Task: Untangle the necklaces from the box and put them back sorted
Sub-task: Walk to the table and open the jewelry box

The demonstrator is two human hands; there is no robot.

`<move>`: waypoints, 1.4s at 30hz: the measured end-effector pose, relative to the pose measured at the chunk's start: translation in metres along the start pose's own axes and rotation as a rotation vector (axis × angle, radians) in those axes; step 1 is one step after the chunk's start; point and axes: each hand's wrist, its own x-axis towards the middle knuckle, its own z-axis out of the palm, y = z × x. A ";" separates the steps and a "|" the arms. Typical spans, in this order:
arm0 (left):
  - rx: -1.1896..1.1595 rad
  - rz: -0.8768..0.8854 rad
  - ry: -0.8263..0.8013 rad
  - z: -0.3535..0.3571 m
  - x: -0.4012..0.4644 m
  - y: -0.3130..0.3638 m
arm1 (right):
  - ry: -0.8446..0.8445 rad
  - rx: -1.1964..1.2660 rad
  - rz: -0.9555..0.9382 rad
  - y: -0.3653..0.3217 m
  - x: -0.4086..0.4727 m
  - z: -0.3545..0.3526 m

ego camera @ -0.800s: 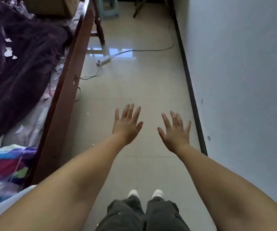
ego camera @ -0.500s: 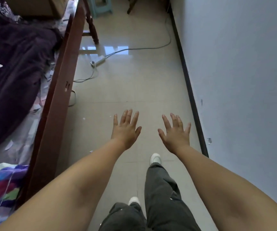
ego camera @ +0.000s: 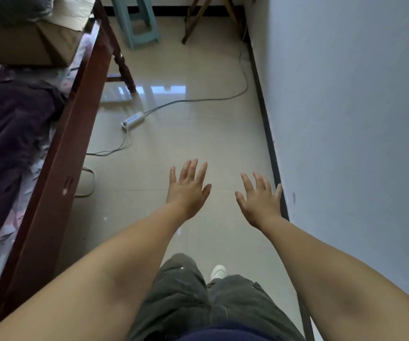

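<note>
Above the tiled floor [ego camera: 198, 134], both arms are reaching forward, palms facing down. Left hand [ego camera: 188, 190] is hanging in the air with fingers spread, holding nothing. Right hand [ego camera: 260, 200] is doing the same just beside it, fingers splayed and empty, its little finger lying near the dark skirting [ego camera: 264, 119] at the foot of the wall [ego camera: 346, 119].

Below the arms, grey trousers [ego camera: 198, 296] are showing, with one white shoe [ego camera: 218, 271] poking out on the floor.

Along the left side, a dark red-brown wooden frame [ego camera: 68, 153] is running up the view. Beyond it a purple blanket [ego camera: 9, 129] is lying heaped, and farther back a cardboard box [ego camera: 38, 43] is sitting with its flap open. Cannot tell whether this is the necklace box; no necklaces are showing anywhere.

On the floor ahead, a white power strip [ego camera: 132, 119] is lying with its cord [ego camera: 198, 100] trailing toward the wall. At the far end a pale green stool [ego camera: 137, 20] is standing beside brown wooden legs [ego camera: 196, 18].
</note>
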 end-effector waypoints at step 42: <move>-0.098 -0.204 -0.074 -0.196 0.944 -0.151 | -0.091 -0.043 -0.091 -0.024 0.962 -0.290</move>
